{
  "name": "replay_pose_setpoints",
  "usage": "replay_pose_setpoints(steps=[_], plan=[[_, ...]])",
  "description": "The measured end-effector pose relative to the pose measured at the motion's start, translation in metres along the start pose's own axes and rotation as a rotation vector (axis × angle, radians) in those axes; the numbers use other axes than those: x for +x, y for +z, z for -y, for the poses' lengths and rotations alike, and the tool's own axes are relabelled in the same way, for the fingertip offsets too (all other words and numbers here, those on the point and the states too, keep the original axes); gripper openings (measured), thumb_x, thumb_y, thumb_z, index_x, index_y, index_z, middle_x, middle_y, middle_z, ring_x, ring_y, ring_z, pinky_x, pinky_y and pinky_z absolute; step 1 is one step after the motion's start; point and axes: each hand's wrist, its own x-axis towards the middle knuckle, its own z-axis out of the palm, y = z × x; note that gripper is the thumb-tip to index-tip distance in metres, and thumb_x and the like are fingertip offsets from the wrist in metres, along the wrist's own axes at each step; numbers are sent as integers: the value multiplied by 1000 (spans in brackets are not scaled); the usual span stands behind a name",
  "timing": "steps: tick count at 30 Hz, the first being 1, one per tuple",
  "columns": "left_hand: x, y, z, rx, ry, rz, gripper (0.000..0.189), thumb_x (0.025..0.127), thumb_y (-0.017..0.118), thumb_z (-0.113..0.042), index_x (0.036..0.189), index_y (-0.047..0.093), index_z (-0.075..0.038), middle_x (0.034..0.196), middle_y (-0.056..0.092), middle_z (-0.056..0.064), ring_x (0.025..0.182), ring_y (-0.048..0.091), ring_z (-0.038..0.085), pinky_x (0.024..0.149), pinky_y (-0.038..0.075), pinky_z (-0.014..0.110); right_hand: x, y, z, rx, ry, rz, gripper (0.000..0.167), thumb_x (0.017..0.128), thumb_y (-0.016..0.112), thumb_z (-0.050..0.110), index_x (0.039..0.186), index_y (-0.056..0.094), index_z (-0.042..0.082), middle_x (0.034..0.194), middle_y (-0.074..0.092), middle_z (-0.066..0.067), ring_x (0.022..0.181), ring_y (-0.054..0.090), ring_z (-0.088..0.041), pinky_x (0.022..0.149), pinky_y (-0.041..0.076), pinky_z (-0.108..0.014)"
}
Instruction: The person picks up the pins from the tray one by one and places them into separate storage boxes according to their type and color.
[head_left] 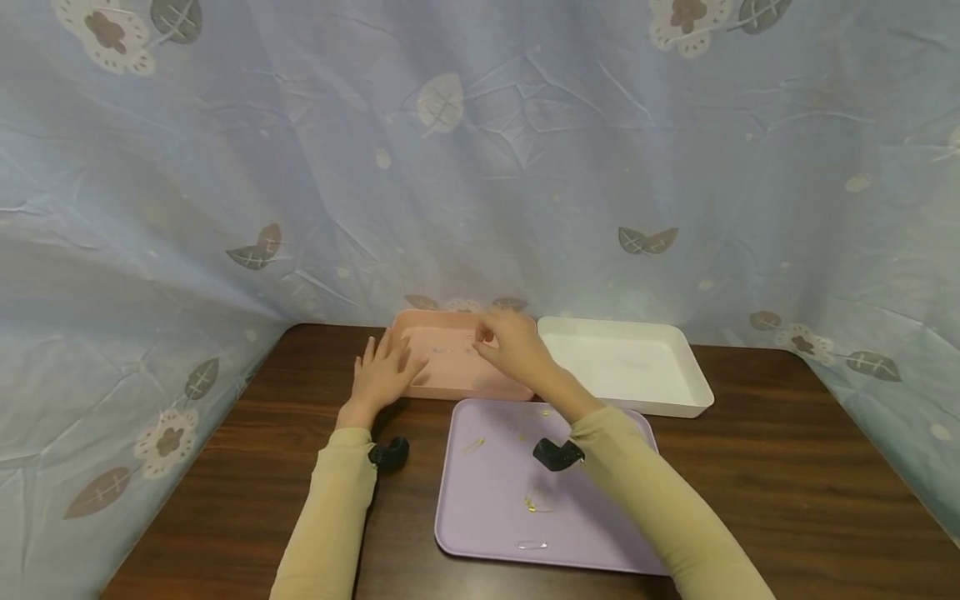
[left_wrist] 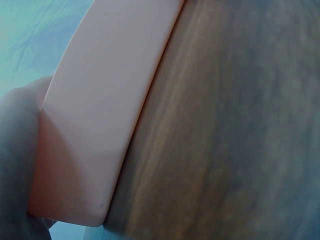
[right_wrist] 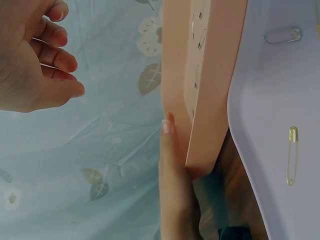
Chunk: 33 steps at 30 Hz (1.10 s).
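My left hand (head_left: 381, 377) rests on the left end of the pink tray (head_left: 465, 385), its fingers spread. Over that tray's right half hovers my right hand (head_left: 517, 346). In the right wrist view its fingers are loosely bent, and nothing shows between thumb and fingertips. Several silver safety pins (right_wrist: 202, 39) lie inside the pink tray. On the purple tray (head_left: 480, 500) nearer me are gold safety pins, one of them (right_wrist: 292, 155) plain in the right wrist view, and a silver safety pin (head_left: 532, 545) by the front edge. My right forearm hides part of the purple tray.
A white tray (head_left: 622, 362) stands right of the pink one at the back of the dark wooden table (head_left: 765, 467). Behind the table hangs a pale blue patterned cloth (head_left: 480, 192). Each wrist wears a black camera (head_left: 390, 452).
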Motion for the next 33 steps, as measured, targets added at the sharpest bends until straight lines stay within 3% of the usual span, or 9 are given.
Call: replay_pose_setpoints(steps=[5,17,25,33], plan=[[0,0,-1,2,-2,8,78,95,38,-67,156,24,-21,165,4,14,149,0,47,113,7,73,-16,-10,-1,100,2,3,13,87,71,15,81,59,13,86,64,-4,89,59,-24,84,48,-40],[1,-2,0,8,3,2,77,95,39,-65,156,24,-20,164,8,17,149,2,49,112,7,74,-62,-23,-7,207,76,44,9,88,70,17,85,63,13,86,61,-2,84,54,-21,74,45,-31],[1,0,0,15,-5,7,78,95,39,-65,156,23,-20,164,7,17,149,1,49,112,8,74,-96,-23,-12,250,40,65,12,85,73,12,83,62,15,80,58,1,79,52,-20,69,42,-26],[1,0,0,4,-6,10,77,95,39,-64,156,24,-20,165,5,16,149,-2,48,112,6,74,-123,-29,-10,301,5,88,14,84,75,13,83,62,18,81,56,5,78,46,-6,68,43,-24]])
